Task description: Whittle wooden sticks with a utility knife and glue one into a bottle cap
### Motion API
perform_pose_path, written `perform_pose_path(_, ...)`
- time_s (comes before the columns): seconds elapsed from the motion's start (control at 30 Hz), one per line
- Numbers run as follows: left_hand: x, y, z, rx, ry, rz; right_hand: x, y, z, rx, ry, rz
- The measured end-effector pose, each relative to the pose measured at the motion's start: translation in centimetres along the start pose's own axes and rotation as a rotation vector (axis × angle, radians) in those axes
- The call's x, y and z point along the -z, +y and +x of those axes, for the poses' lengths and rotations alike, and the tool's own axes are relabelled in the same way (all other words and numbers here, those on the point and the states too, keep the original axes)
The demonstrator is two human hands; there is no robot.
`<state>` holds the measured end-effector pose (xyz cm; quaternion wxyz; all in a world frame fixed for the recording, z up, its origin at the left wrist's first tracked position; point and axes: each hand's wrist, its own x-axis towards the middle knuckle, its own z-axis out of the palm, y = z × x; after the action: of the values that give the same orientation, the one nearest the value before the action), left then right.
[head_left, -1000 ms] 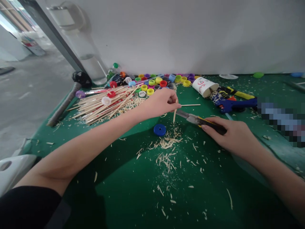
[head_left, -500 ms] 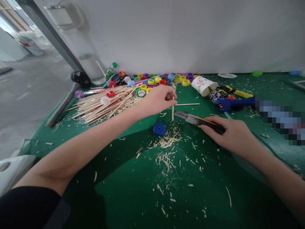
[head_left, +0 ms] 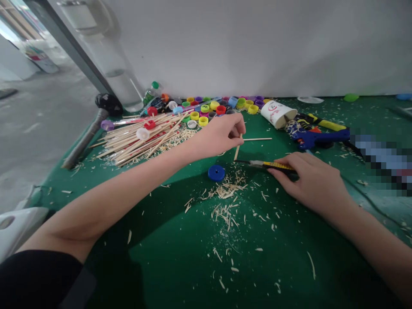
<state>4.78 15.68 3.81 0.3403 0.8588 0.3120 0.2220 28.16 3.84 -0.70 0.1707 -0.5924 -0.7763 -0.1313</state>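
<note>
My left hand [head_left: 224,133] pinches a thin wooden stick [head_left: 237,152], which points down toward the green table. Closed around a yellow and black utility knife [head_left: 277,166] is my right hand [head_left: 317,182]. The knife's blade [head_left: 242,162] lies at the lower end of the stick, seen nearly edge-on. Just left of the blade sits a blue bottle cap [head_left: 216,173] with a small hole in its middle. Pale wood shavings [head_left: 227,189] are scattered in front of the cap. Beyond the left hand's fingertips lies another thin stick [head_left: 257,139].
A pile of wooden sticks [head_left: 138,141] lies at the left, beside a hammer [head_left: 85,135]. Many coloured bottle caps [head_left: 203,121] line the wall. A tipped paper cup [head_left: 277,114] and a blue glue gun [head_left: 318,138] lie at the right.
The knife has moved down and slightly left, its blade turning from its flat side to nearly edge-on at the stick's lower end. The stick has tilted, its top shifting right with my left hand.
</note>
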Motion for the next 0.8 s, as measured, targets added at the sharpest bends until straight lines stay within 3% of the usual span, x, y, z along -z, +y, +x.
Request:
perform_pose_path(0.4,0.1,0.3,-0.1,0.005,0.009,0.041,-0.5,-0.7,0.0,0.058,0.037,-0.03)
perform_pose_path(0.8,-0.5,-0.1,0.0,0.022,0.093,0.067,-0.3,-1.1,0.3,0.015,0.055,-0.026)
